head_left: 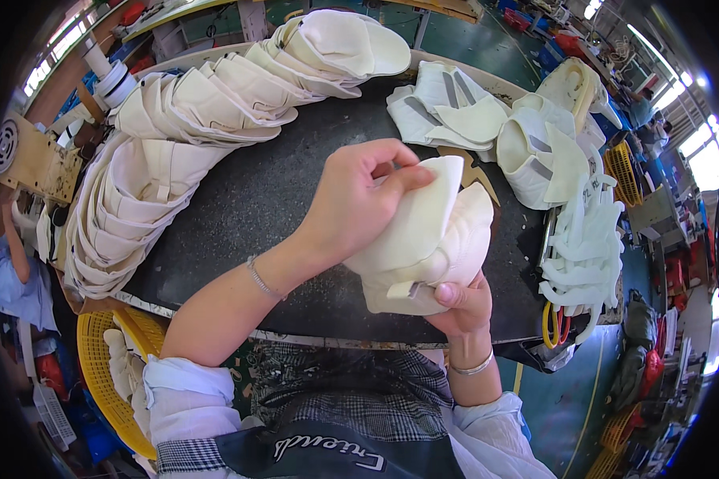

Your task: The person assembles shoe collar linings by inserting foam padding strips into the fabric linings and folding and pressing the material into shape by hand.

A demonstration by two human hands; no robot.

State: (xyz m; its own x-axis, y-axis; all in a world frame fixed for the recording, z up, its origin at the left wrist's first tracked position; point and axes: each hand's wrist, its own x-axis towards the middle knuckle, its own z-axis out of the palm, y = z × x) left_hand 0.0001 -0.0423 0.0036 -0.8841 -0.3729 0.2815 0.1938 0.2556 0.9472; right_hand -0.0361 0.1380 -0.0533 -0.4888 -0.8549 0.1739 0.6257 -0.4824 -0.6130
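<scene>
Above the dark tabletop I hold a cream-coloured cap [407, 259] between both hands. My left hand [351, 199] pinches the tip of the cap's brim between thumb and fingers, at its upper edge. At the cap's lower right side, my right hand [465, 307] grips it from beneath, thumb on the outside near a small strap end. Most of the right fingers are hidden behind the fabric. Just beyond the cap lies a flat brown pointed piece [475, 172], partly covered.
Rows of nested cream caps [148, 191] curve along the table's left and far edge. Unfinished cap parts with grey strips [455, 104] lie far right, beside a pile of white fabric strips [587, 239]. Yellow and red loop handles [553, 326] hang at the edge. A yellow basket [96, 359] stands lower left.
</scene>
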